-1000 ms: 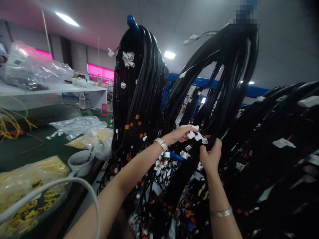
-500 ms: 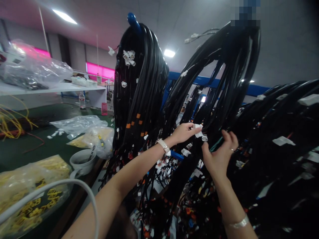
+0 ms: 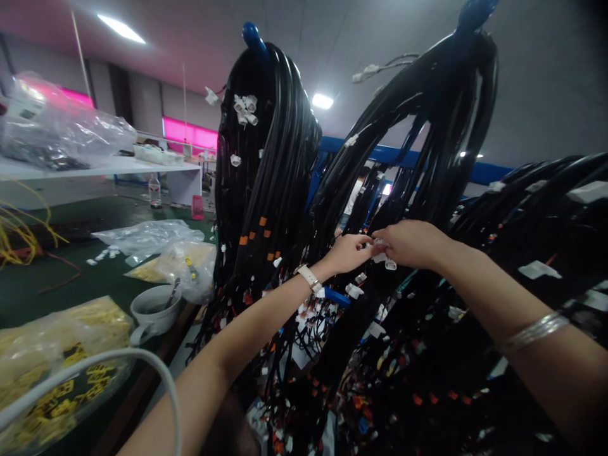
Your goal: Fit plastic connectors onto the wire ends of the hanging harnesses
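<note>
Thick bundles of black cable harnesses (image 3: 270,158) hang over blue hooks, with small white connectors and orange tags along them. My left hand (image 3: 349,251) reaches forward and pinches a small white connector (image 3: 380,256) among the cables. My right hand (image 3: 408,242) has come across from the right, fingers curled, and meets the left hand at the same white connector. A watch sits on my left wrist and a silver bangle (image 3: 534,329) on my right forearm.
A green table (image 3: 61,272) on the left carries clear bags of yellow parts (image 3: 47,354), a white bowl (image 3: 154,309), crumpled plastic (image 3: 149,237) and yellow wires (image 3: 19,237). A white cable (image 3: 118,361) arcs close to the camera. A blue rack beam (image 3: 394,155) runs behind the harnesses.
My right hand let go of the cables lower down, opened, then swung up and left to join my left hand at the white connector. The left hand stayed almost still.
</note>
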### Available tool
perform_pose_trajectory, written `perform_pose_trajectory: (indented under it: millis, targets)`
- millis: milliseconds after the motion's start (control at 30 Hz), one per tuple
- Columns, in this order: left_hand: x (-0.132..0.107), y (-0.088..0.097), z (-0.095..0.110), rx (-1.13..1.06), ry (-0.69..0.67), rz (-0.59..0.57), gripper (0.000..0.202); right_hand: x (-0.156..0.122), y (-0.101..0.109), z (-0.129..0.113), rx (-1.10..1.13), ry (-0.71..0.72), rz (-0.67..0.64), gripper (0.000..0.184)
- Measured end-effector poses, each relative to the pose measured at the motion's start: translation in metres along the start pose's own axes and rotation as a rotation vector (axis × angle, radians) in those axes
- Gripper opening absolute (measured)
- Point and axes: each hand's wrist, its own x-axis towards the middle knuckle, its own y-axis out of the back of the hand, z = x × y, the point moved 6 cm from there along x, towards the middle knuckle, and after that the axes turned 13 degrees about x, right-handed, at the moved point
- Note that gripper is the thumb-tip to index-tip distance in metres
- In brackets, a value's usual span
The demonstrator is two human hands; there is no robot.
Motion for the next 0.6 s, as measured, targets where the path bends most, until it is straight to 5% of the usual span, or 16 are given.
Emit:
perform_pose_trajectory:
  millis: [267,467,600]
  targets:
    - [-0.023,-0.013,-0.037,-0.905,0.727,0.035,0.006,0.007,0.008,0.019,0.126,-0.024,0.132,0.028]
    - [-0.022,-0.011,-0.04,-0.995,0.735,0.147,0.031,0.009,0.008,0.018,0.155,-0.038,0.146,0.03]
    - [-0.018,-0.004,-0.032,-1.056,0.639,0.201,0.028,0.006,0.003,0.015,0.181,-0.017,0.158,0.032]
